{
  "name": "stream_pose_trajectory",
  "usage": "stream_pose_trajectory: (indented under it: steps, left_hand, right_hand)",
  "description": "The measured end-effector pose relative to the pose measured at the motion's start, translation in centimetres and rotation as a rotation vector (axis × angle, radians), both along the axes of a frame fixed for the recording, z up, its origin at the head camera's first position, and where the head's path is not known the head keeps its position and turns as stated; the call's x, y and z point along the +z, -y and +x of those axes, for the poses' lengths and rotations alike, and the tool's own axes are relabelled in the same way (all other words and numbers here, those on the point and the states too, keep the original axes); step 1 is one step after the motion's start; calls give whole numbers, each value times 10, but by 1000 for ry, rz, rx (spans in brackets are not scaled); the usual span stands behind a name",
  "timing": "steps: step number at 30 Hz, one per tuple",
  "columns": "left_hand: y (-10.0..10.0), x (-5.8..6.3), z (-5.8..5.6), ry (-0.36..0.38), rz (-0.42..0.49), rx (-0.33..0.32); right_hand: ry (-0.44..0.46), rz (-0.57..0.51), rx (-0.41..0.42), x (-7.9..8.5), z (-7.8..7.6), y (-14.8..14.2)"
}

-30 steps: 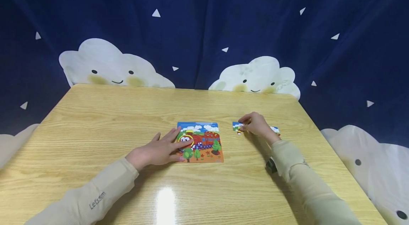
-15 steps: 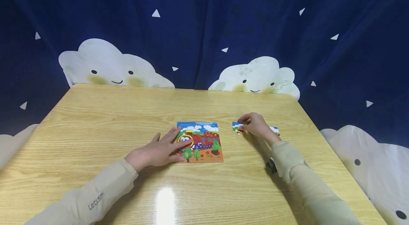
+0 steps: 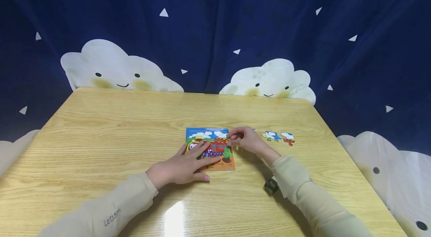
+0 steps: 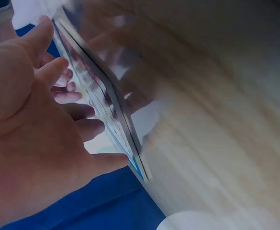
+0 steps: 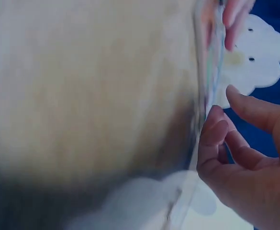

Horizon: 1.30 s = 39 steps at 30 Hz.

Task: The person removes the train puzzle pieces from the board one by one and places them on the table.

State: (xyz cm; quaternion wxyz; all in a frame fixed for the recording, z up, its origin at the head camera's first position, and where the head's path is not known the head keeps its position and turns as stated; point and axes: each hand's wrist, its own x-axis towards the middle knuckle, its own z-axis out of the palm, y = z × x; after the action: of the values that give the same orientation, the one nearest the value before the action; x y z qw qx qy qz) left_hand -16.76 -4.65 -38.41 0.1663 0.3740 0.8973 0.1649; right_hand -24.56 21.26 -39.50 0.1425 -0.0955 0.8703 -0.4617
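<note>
A train puzzle [image 3: 226,157] lies on the table, showing a red locomotive, trees and white clouds. My left hand [image 3: 180,165] is spread over its left and middle part, fingers straight, covering much of the train. In the left wrist view the left hand [image 4: 49,115] reaches along the puzzle's face [image 4: 101,103]. At the puzzle's right edge is my right hand [image 3: 250,141], its thumb and bent fingertips close to the border. In the right wrist view the right hand [image 5: 254,143] has thumb and forefinger tips apart, with nothing visible between them.
Two loose puzzle pieces, one with cloud and sky [image 3: 271,136] and one with cloud and red [image 3: 287,138], lie to the right. A blue bit of another piece [image 3: 254,129] peeks out behind the right hand. A dark blue curtain [image 3: 208,27] with clouds hangs beyond the table.
My right hand has left the loose pieces and moved left to the puzzle's right edge. My left hand has slid right across the picture. The middle loose piece is now uncovered.
</note>
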Motion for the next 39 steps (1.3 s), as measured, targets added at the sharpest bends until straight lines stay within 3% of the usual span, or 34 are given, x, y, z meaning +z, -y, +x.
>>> stream_pose_trajectory:
  steps: [7,18,22,32,39]
  left_hand:
    - [-2,-1,1,12,-18,11]
    - [-5,1,0,17,-42,20]
    - [-6,1,0,6,-53,21]
    - [-6,1,0,14,-64,32]
    - [-5,-2,1,3,-67,30]
  right_hand:
    - [-18,89,20,-6,3,14]
    - [-22,183,121,6,-3,16]
    - [-60,158,143,7,-1,15]
    - [-219,37,288,2,1,9]
    - [-197,-22,251,6,-3,-14]
